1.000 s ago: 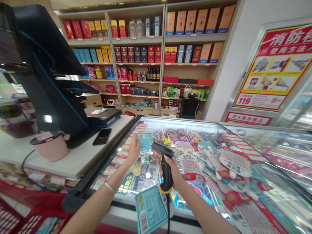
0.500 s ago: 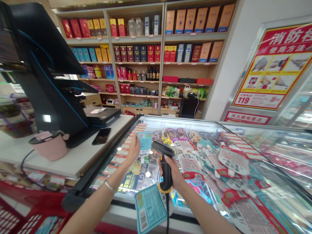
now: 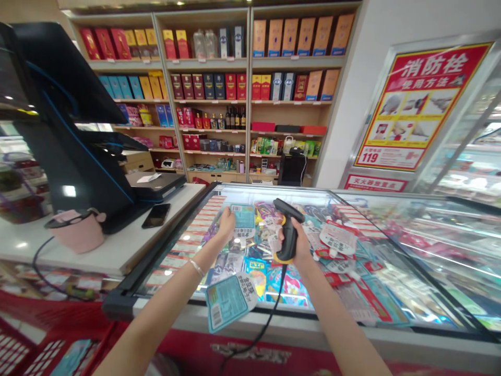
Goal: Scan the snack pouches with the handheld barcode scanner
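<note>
My right hand (image 3: 299, 243) is wrapped round the grip of a black and yellow barcode scanner (image 3: 288, 232), its cable hanging down past the freezer's edge. To the left of it, my left hand (image 3: 227, 224) pinches the edge of a light-blue pouch (image 3: 243, 215) with a printed label and barcode. Both hands are above the glass top of a display freezer (image 3: 183, 261). A second light-blue and white pouch (image 3: 229, 303) lies at the glass's near edge, its corner overhanging. Several white, red and blue pouches (image 3: 338, 237) lie in a pile right of the scanner.
On the left counter stand a black point-of-sale terminal (image 3: 78, 130), a pink cup (image 3: 76, 232) and a phone (image 3: 156, 215). A red shopping basket (image 3: 43, 339) is at the lower left, with a blue packet inside. Shelves of boxes (image 3: 209, 86) line the back wall.
My right hand has moved the scanner up and to the right, away from the near pouch. The left hand's pouch has shifted slightly right. The view has turned a little to the right.
</note>
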`<state>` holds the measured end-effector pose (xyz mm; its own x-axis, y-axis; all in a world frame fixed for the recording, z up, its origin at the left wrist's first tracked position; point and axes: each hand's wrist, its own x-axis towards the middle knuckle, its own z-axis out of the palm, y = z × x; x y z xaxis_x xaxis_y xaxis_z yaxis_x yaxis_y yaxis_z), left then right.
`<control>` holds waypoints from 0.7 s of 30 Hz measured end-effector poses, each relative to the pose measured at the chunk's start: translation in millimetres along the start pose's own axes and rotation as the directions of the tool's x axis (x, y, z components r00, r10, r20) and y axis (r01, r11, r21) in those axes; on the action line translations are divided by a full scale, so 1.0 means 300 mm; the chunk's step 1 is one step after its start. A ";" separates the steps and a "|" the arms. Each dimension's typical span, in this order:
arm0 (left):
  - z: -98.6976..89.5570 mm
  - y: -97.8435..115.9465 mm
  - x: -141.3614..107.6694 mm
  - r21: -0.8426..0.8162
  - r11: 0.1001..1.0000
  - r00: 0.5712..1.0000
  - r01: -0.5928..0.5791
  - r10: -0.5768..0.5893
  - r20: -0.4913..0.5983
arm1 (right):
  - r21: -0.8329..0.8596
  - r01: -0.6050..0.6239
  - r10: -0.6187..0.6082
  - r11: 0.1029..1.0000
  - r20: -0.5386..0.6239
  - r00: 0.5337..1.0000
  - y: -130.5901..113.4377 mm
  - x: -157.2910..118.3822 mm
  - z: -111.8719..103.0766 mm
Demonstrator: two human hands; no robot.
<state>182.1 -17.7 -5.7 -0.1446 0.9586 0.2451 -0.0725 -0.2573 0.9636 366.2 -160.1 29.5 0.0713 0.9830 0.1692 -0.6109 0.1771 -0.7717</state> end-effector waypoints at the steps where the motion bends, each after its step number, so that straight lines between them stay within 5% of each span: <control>1: 0.067 0.019 -0.010 -0.029 0.999 0.999 0.027 -0.027 0.024 | -0.010 0.040 -0.041 0.999 -0.035 0.999 -0.051 -0.019 -0.034; 5: 0.344 0.088 -0.076 -0.026 0.993 0.988 0.119 -0.115 0.103 | -0.030 0.149 -0.152 0.988 -0.143 0.978 -0.242 -0.125 -0.176; 8: 0.484 0.094 -0.170 0.162 0.987 0.985 -0.007 -0.022 0.174 | -0.042 0.173 -0.178 0.984 -0.220 0.959 -0.336 -0.204 -0.294; 10: 0.523 0.066 -0.246 0.358 0.923 0.967 -0.140 0.050 0.249 | -0.057 0.194 -0.203 0.979 -0.291 0.935 -0.365 -0.245 -0.383; 14: 0.526 -0.012 -0.363 0.688 0.684 0.913 -0.244 -0.076 0.400 | -0.073 0.222 -0.232 0.972 -0.416 0.879 -0.358 -0.290 -0.559; 21: 0.563 -0.033 -0.385 0.782 0.539 0.894 -0.313 -0.109 0.434 | 0.066 0.234 -0.174 0.970 -0.485 0.857 -0.301 -0.283 -0.679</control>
<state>366.0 -105.3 -25.5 0.3065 0.9383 0.1602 0.7778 -0.3439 0.5261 576.1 -249.6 -40.0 0.5496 0.8353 -0.0177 -0.6279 0.3989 -0.6682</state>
